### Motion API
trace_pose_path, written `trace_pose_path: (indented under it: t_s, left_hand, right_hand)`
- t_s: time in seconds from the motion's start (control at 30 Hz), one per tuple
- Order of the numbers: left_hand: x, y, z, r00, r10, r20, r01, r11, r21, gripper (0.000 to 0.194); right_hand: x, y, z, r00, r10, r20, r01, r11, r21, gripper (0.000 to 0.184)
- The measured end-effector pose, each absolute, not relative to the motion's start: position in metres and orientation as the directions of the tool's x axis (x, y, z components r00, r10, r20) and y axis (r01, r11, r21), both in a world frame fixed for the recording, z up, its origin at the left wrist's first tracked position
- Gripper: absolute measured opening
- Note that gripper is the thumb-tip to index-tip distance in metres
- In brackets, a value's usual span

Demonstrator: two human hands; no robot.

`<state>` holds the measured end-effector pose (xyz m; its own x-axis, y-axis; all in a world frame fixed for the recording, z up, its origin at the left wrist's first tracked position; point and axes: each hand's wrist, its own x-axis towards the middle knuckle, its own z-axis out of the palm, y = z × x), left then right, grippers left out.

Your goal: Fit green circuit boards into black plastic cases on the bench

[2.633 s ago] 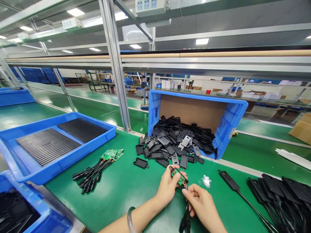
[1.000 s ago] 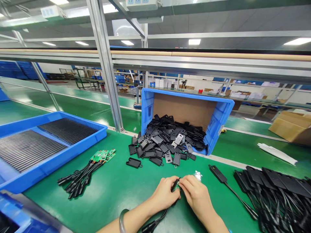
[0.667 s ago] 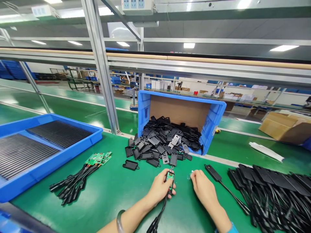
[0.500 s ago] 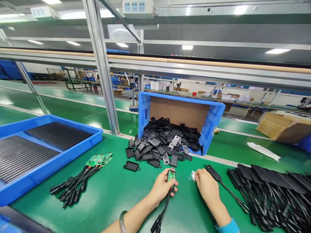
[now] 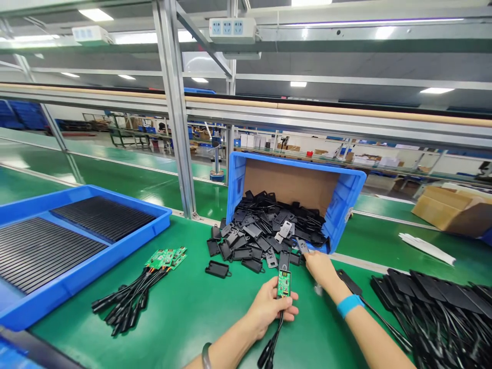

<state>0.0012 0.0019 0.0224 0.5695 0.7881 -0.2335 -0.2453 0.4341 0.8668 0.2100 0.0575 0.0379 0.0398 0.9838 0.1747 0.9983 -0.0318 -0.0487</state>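
Observation:
My left hand (image 5: 269,307) is closed around a green circuit board (image 5: 284,283) with black edging, seemingly set in a black casing. Its black cables (image 5: 271,346) hang down toward me, ending in plugs. At the right front of a heap of black plastic casings (image 5: 261,230), my right hand (image 5: 321,269) has its fingertips on one casing piece (image 5: 302,246). The fingers appear pinched on it, partly hidden. Below my right wrist lies a small shiny clear scrap (image 5: 318,289), too blurred to identify.
The heap spills from a tipped blue crate (image 5: 298,161). Left are wired circuit boards (image 5: 165,259) and a blue tray (image 5: 167,218) of black strips. Right are a lone cased unit (image 5: 349,282), a row of cased units (image 5: 426,292), a white glove (image 5: 426,248) and a cardboard box (image 5: 442,207).
My right hand has left the shiny scrap and reached forward to the casing heap. My left hand still holds the circuit board. The whole view has shifted slightly.

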Motion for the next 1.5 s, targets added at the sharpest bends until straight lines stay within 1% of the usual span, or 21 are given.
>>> trace_pose_path:
  t_s: [0.1,0.17,0.2,0.27,0.3,0.37,0.4,0.43,0.47,0.53,0.6,0.73,0.83,0.9,1.0,1.1,1.2,1.33,1.4,1.43,1.5]
  left_hand:
    - [0.001,0.001,0.022,0.577,0.783,-0.231,-0.26,0.445,0.857,0.069]
    - [0.002,0.001,0.022,0.586,0.776,-0.232,-0.262,0.452,0.853,0.071]
    - [0.002,0.001,0.022,0.589,0.775,-0.23,-0.259,0.451,0.854,0.071]
    - [0.004,0.0,0.022,0.594,0.772,-0.224,-0.247,0.44,0.863,0.069]
    - [0.004,0.0,0.021,0.601,0.769,-0.219,-0.239,0.434,0.869,0.069]
    - [0.005,0.0,0.02,0.625,0.755,-0.198,-0.229,0.42,0.878,0.069]
    - [0.006,0.001,0.019,0.639,0.746,-0.185,-0.229,0.415,0.881,0.07]
    - [0.006,0.001,0.019,0.653,0.737,-0.172,-0.231,0.411,0.882,0.071]
    - [0.005,0.001,0.018,0.665,0.729,-0.161,-0.234,0.409,0.882,0.073]
    - [0.005,0.001,0.017,0.679,0.719,-0.145,-0.242,0.406,0.881,0.075]
    - [0.004,0.0,0.017,0.688,0.715,-0.12,-0.249,0.389,0.887,0.075]
    - [0.005,0.0,0.014,0.7,0.708,-0.095,-0.247,0.365,0.898,0.071]
    - [0.005,0.0,0.013,0.706,0.703,-0.092,-0.241,0.36,0.901,0.068]
    - [0.006,-0.001,0.012,0.704,0.704,-0.095,-0.229,0.351,0.908,0.066]
    - [0.006,-0.001,0.014,0.687,0.721,-0.096,-0.197,0.312,0.929,0.055]
    - [0.007,-0.003,0.018,0.687,0.722,-0.081,-0.165,0.263,0.951,0.051]
    - [0.007,-0.004,0.021,0.691,0.717,-0.091,-0.121,0.238,0.964,0.054]
    - [0.01,-0.006,0.02,0.667,0.738,-0.106,-0.093,0.223,0.97,0.044]
    - [0.012,-0.007,0.018,0.65,0.757,-0.063,-0.154,0.212,0.965,0.052]
    - [0.013,-0.007,0.017,0.649,0.761,-0.023,-0.207,0.206,0.956,0.059]
    - [0.013,-0.008,0.014,0.671,0.74,0.053,-0.312,0.217,0.925,0.08]
  right_hand:
    - [0.211,0.04,0.043,0.089,0.975,0.202,0.984,-0.055,-0.168,0.027]
    - [0.208,0.023,0.046,0.124,0.965,0.232,0.957,-0.054,-0.286,0.043]
    - [0.206,0.015,0.047,0.134,0.961,0.243,0.932,-0.039,-0.361,0.048]
    - [0.196,-0.002,0.047,0.131,0.958,0.254,0.857,0.019,-0.516,0.047]
    - [0.19,-0.01,0.046,0.131,0.958,0.254,0.782,0.057,-0.62,0.043]
    - [0.177,-0.023,0.043,0.153,0.961,0.231,0.548,0.112,-0.829,0.04]
    - [0.17,-0.027,0.04,0.165,0.965,0.204,0.417,0.119,-0.901,0.041]
    - [0.164,-0.031,0.037,0.168,0.971,0.172,0.301,0.116,-0.947,0.041]
    - [0.16,-0.033,0.034,0.158,0.977,0.143,0.22,0.106,-0.97,0.04]
    - [0.155,-0.036,0.027,0.119,0.986,0.116,0.176,0.094,-0.98,0.038]
    - [0.154,-0.036,0.023,0.108,0.986,0.127,0.156,0.11,-0.982,0.037]
    - [0.157,-0.036,0.022,0.161,0.974,0.156,0.119,0.138,-0.983,0.039]
    - [0.158,-0.037,0.023,0.157,0.976,0.152,0.109,0.136,-0.985,0.04]
    - [0.158,-0.037,0.023,0.14,0.981,0.134,0.1,0.12,-0.988,0.042]
    - [0.156,-0.037,0.022,0.17,0.98,0.107,0.064,0.097,-0.993,0.049]
    - [0.155,-0.036,0.022,0.148,0.988,0.036,0.057,0.028,-0.998,0.052]
    - [0.156,-0.034,0.022,0.085,0.996,0.004,0.09,-0.004,-0.996,0.049]
    - [0.153,-0.035,0.02,0.116,0.993,0.036,0.157,0.018,-0.987,0.046]
    - [0.148,-0.038,0.02,0.152,0.985,0.083,0.213,0.049,-0.976,0.041]
    - [0.146,-0.039,0.02,0.164,0.978,0.131,0.281,0.081,-0.956,0.039]
    - [0.143,-0.042,0.019,0.144,0.959,0.245,0.484,0.148,-0.862,0.045]
